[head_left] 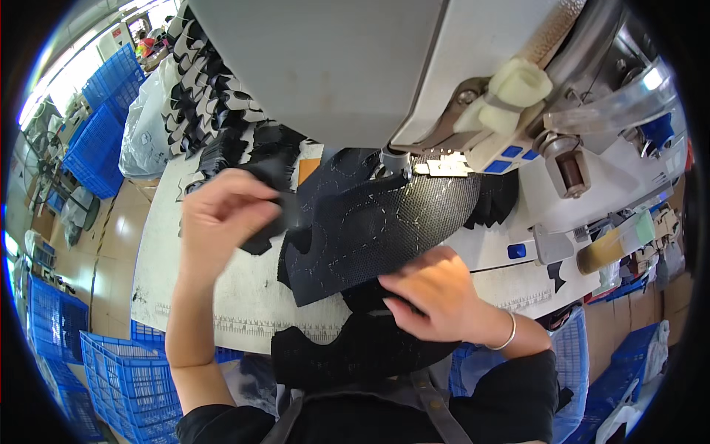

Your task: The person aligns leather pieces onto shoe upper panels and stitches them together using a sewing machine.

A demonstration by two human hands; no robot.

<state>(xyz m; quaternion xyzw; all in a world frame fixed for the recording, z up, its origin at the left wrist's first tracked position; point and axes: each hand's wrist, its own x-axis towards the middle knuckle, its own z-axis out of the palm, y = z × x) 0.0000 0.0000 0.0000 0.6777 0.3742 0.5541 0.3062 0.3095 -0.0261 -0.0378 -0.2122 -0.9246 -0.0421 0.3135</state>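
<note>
A large black mesh panel [355, 244] with pale dashed marking lines lies under the sewing machine's head [325, 66], its far side near the needle area. To the left of it my left hand [225, 214] is raised with thumb and fingers pinched on a small dark piece [290, 210], slightly blurred. My right hand [436, 296] is closed at the panel's near right edge, thumb and fingers curled; the fingertips are partly hidden. Another black cut piece [347, 348] with a curved notch hangs over the table's front edge, by my lap.
Stacks of black and white cut pieces [211, 96] fill the table's back left. Dark pieces [494, 198] lie right of the needle area. A printed ruler [259, 325] runs along the white table's front. Blue crates [126, 385] stand on the floor at both sides. A thread spool [571, 174] sits right.
</note>
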